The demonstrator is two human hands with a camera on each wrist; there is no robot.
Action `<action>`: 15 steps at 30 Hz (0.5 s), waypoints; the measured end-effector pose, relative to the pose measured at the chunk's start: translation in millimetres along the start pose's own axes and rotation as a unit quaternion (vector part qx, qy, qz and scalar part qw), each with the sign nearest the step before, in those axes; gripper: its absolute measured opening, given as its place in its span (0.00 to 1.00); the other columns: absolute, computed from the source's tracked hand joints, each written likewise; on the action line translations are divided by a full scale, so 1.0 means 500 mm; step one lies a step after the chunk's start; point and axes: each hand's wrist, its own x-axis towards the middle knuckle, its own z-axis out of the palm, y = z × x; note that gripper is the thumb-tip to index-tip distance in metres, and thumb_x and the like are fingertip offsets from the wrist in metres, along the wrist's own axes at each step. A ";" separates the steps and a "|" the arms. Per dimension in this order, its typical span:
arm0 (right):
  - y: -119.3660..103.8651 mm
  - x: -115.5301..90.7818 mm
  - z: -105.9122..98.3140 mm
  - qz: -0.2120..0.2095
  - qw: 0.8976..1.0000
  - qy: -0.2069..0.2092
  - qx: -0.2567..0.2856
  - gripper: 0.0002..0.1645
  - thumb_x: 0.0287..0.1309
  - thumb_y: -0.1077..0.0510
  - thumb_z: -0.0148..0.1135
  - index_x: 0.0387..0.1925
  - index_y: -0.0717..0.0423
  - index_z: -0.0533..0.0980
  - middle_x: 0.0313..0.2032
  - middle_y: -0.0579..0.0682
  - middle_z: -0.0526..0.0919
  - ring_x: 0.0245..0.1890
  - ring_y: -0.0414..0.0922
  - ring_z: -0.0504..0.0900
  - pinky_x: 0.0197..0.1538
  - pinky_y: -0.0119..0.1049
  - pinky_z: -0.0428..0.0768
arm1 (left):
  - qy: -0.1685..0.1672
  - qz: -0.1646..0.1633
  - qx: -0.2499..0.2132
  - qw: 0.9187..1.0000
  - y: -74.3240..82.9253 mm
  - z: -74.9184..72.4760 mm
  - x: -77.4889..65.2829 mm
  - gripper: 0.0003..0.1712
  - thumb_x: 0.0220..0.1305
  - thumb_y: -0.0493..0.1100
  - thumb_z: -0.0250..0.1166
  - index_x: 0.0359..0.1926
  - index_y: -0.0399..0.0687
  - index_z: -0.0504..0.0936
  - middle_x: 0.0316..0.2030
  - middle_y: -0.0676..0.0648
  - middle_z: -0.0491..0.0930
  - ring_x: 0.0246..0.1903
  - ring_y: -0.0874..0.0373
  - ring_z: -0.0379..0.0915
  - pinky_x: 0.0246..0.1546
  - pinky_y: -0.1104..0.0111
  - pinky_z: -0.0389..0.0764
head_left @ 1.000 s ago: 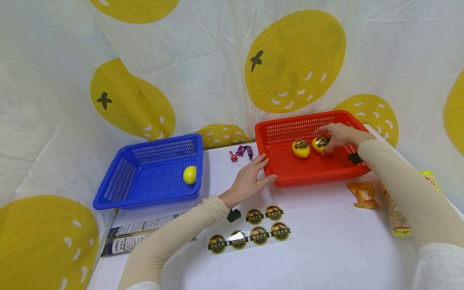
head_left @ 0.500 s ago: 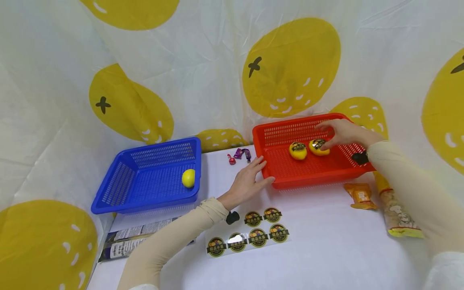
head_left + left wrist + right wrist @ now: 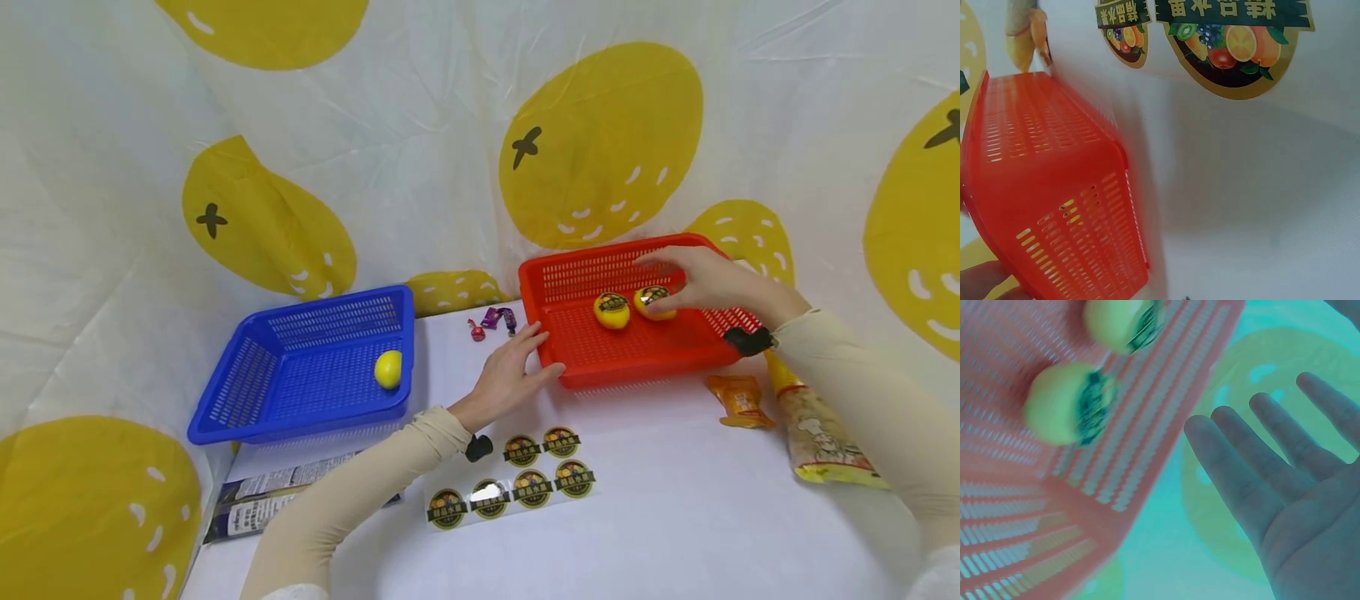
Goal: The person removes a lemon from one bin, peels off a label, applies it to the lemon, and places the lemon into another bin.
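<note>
Two yellow lemons lie in the red basket, each bearing a round black-and-gold sticker. My right hand hovers above the basket with fingers spread, its thumb overlapping the right lemon in the head view. Beside it sits the left lemon. In the right wrist view the palm holds nothing and both lemons are apart from the fingers. My left hand touches the red basket's left end with relaxed, extended fingers. In the left wrist view only its fingertips show, at the basket's rim.
A blue basket at the left holds one lemon with no sticker visible. The sticker sheet lies in front. Small candies are behind. An orange packet and a snack bag lie right; dark packages lie left.
My right hand has lifted off the right lemon and its fingers have spread wider. The lemon stays in the basket. My left hand keeps its place at the basket's end.
</note>
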 end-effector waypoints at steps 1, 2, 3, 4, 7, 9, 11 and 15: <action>-0.010 -0.001 0.002 -0.013 1.000 0.004 -0.004 0.47 0.49 0.42 0.81 0.68 0.51 0.73 0.68 0.58 0.75 0.64 0.56 0.72 0.63 0.62 0.77 | 0.001 -0.002 0.000 1.000 -0.001 -0.001 -0.001 0.39 0.71 0.61 0.63 0.73 0.42 0.70 0.78 0.45 0.62 0.77 0.49 0.60 0.76 0.54 0.66; -0.020 -0.002 0.005 -0.026 1.000 0.009 -0.006 0.47 0.48 0.43 0.81 0.68 0.51 0.73 0.67 0.57 0.75 0.63 0.55 0.73 0.62 0.60 0.78 | 0.003 -0.004 -0.001 1.000 -0.002 -0.003 -0.002 0.40 0.70 0.61 0.63 0.73 0.42 0.70 0.78 0.45 0.62 0.77 0.49 0.60 0.76 0.54 0.66; -0.030 -0.002 0.008 -0.040 0.999 0.013 -0.010 0.46 0.48 0.43 0.81 0.68 0.51 0.74 0.66 0.56 0.76 0.62 0.54 0.74 0.61 0.58 0.79 | 0.004 -0.006 0.000 1.000 -0.002 -0.005 -0.003 0.40 0.70 0.61 0.63 0.73 0.43 0.70 0.78 0.45 0.62 0.77 0.49 0.60 0.76 0.54 0.66; -0.040 -0.002 0.011 -0.053 0.998 0.017 -0.011 0.46 0.48 0.43 0.81 0.67 0.50 0.74 0.65 0.55 0.78 0.61 0.52 0.76 0.59 0.56 0.81 | 0.005 -0.008 0.000 1.000 -0.002 -0.008 -0.005 0.40 0.70 0.62 0.63 0.74 0.43 0.69 0.78 0.45 0.62 0.77 0.49 0.60 0.76 0.54 0.66; -0.070 0.000 0.022 -0.089 0.996 0.027 -0.002 0.44 0.47 0.46 0.83 0.65 0.50 0.76 0.61 0.50 0.81 0.58 0.48 0.80 0.57 0.50 0.84 | 0.012 -0.010 0.002 1.000 -0.003 -0.020 -0.010 0.41 0.69 0.62 0.64 0.74 0.45 0.68 0.78 0.45 0.62 0.77 0.49 0.60 0.76 0.53 0.67; -0.089 0.001 0.029 -0.103 0.994 0.029 0.004 0.43 0.47 0.47 0.83 0.65 0.51 0.76 0.60 0.49 0.82 0.57 0.47 0.81 0.53 0.48 0.87 | 0.016 -0.008 0.000 1.000 -0.003 -0.030 -0.015 0.42 0.69 0.62 0.64 0.75 0.46 0.68 0.78 0.45 0.62 0.77 0.49 0.60 0.76 0.51 0.66; -0.106 0.004 0.036 -0.112 0.993 0.028 0.005 0.42 0.47 0.48 0.83 0.64 0.51 0.76 0.59 0.49 0.82 0.56 0.47 0.81 0.52 0.47 0.88 | 0.018 -0.006 -0.003 1.000 -0.002 -0.042 -0.021 0.42 0.69 0.61 0.64 0.75 0.47 0.67 0.78 0.44 0.62 0.77 0.48 0.60 0.75 0.49 0.66; -0.132 0.019 0.051 -0.132 0.991 0.020 0.006 0.42 0.48 0.49 0.82 0.64 0.51 0.76 0.59 0.50 0.82 0.55 0.47 0.81 0.51 0.45 0.88 | 0.019 -0.006 -0.001 1.000 0.000 -0.069 -0.034 0.41 0.69 0.59 0.65 0.76 0.47 0.67 0.78 0.43 0.62 0.77 0.47 0.59 0.75 0.48 0.66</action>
